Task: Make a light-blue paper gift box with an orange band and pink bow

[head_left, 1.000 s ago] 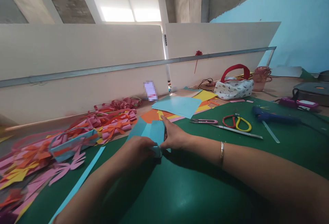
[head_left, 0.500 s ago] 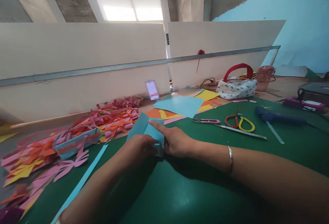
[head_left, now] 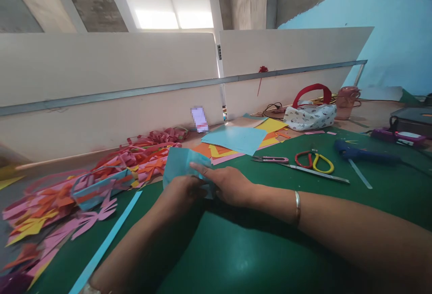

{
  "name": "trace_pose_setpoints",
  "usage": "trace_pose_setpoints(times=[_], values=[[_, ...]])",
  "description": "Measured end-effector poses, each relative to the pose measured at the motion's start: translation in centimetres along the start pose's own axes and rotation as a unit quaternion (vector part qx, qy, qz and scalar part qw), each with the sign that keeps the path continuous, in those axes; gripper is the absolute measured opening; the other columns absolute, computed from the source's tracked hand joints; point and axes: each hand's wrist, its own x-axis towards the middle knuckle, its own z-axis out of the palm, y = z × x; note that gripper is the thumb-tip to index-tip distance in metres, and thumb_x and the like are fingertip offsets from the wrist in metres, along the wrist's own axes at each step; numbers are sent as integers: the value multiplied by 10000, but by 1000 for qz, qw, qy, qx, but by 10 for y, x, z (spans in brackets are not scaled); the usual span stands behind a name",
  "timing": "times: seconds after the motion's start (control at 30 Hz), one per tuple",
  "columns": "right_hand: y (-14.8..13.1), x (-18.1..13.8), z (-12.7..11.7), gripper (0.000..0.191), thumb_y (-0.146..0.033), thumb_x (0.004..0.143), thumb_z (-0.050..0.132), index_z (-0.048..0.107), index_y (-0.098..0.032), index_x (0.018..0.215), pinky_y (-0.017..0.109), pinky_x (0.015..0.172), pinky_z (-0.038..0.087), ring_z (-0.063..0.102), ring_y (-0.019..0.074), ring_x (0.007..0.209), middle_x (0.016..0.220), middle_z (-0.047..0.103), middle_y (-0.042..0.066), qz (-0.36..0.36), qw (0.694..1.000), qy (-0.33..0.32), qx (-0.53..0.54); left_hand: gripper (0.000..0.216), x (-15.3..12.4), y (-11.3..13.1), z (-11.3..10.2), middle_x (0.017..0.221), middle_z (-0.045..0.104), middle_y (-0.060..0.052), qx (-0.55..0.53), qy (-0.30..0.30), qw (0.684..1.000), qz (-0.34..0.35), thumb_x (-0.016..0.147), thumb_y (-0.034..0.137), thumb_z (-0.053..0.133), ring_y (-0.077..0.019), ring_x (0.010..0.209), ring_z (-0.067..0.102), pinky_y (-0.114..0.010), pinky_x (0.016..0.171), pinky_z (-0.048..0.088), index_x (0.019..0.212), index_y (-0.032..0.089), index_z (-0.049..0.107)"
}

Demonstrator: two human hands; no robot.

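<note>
A folded sheet of light blue paper point(head_left: 178, 163) is held up just above the green mat, between my two hands. My left hand point(head_left: 184, 193) is closed on its lower edge, fingers curled inward and partly hidden. My right hand point(head_left: 231, 186) grips the paper's right side, with the index finger stretched along its face. The lower part of the paper is hidden behind the fingers. A long blue paper strip point(head_left: 111, 235) lies beside my left forearm.
Paper bows and small baskets point(head_left: 101, 186) are heaped on the left. Coloured sheets point(head_left: 236, 139) lie ahead. To the right are thread snips point(head_left: 270, 159), red-and-yellow-handled scissors point(head_left: 313, 161), a metal ruler point(head_left: 320, 175), a blue glue gun point(head_left: 361, 152) and a cloth bag point(head_left: 310, 116).
The blue paper has turned and spread, showing more of a flat face to the left. Both hands have shifted only slightly, and my right index finger has slid a little lower and left.
</note>
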Motion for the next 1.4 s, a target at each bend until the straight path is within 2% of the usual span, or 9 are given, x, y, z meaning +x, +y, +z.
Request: trace_pose_setpoints(times=[0.2, 0.43, 0.57, 0.67, 0.83, 0.97, 1.17, 1.3, 1.4], values=[[0, -3, -3, 887, -180, 703, 605, 96, -217, 1428, 300, 726, 421, 553, 223, 879, 1089, 574, 85, -2, 996, -21, 81, 218, 3, -5, 3, 879, 687, -60, 35, 66, 997, 6, 756, 248, 477, -217, 803, 613, -307, 701, 445, 799, 188, 682], [5, 0, 2, 841, -170, 723, 591, 128, -155, 1424, 286, 714, 419, 529, 167, 756, 1024, 580, 85, 35, 988, 63, 140, 222, 2, 2, 5, 961, 673, -60, -21, 119, 991, 57, 752, 301, 520, -218, 853, 612, -310, 746, 454, 848, 198, 692], [8, 1, 8, 854, -69, 691, 561, 132, -160, 1423, 266, 700, 416, 518, 153, 757, 1065, 561, 90, 28, 988, 65, 139, 273, -2, 5, -1, 778, 674, -26, -80, 136, 987, 11, 802, 388, 439, -185, 738, 613, -283, 658, 467, 786, 191, 628], [9, 1, 9, 859, -45, 681, 564, 146, -179, 1419, 261, 698, 407, 510, 147, 758, 1043, 567, 75, 19, 989, 67, 129, 171, -2, 2, -1, 716, 666, 11, -117, 172, 978, -19, 754, 309, 502, -166, 681, 616, -266, 625, 466, 878, 206, 559], [4, -1, 6, 786, -33, 688, 532, 226, -177, 1398, 242, 647, 390, 502, 138, 690, 886, 596, 38, 31, 992, 65, 106, 166, -1, 2, 1, 784, 696, 7, -115, 137, 984, -11, 709, 283, 549, -178, 742, 638, -281, 707, 472, 827, 216, 646], [1, -2, 4, 706, -81, 703, 540, 308, -176, 1363, 246, 637, 380, 517, 153, 698, 841, 602, 37, 56, 993, 56, 85, 186, -2, 4, 1, 763, 701, -7, -105, 117, 987, -17, 698, 328, 572, -191, 722, 636, -284, 671, 474, 785, 205, 681], [1, 0, 7, 483, -22, 615, 526, 496, -153, 1079, 209, 578, 354, 521, 132, 654, 762, 600, 19, 94, 987, 76, 110, 168, -4, 9, 1, 686, 678, -10, -56, 146, 988, -13, 724, 302, 548, -173, 659, 611, -270, 613, 447, 720, 189, 672], [3, 1, 7, 233, -17, 612, 512, 569, -149, 796, 196, 557, 333, 489, 112, 619, 695, 580, 7, 89, 986, 83, 112, 152, -4, 11, 5, 714, 647, -8, 13, 177, 982, 67, 761, 265, 517, -147, 665, 574, -250, 610, 421, 712, 182, 635], [4, 2, 8, 165, -18, 613, 525, 586, -143, 701, 190, 559, 328, 479, 104, 611, 672, 576, 2, 91, 985, 89, 119, 138, -3, 9, 8, 748, 640, -6, 31, 183, 975, 118, 782, 239, 509, -134, 694, 567, -239, 637, 414, 722, 183, 619]])
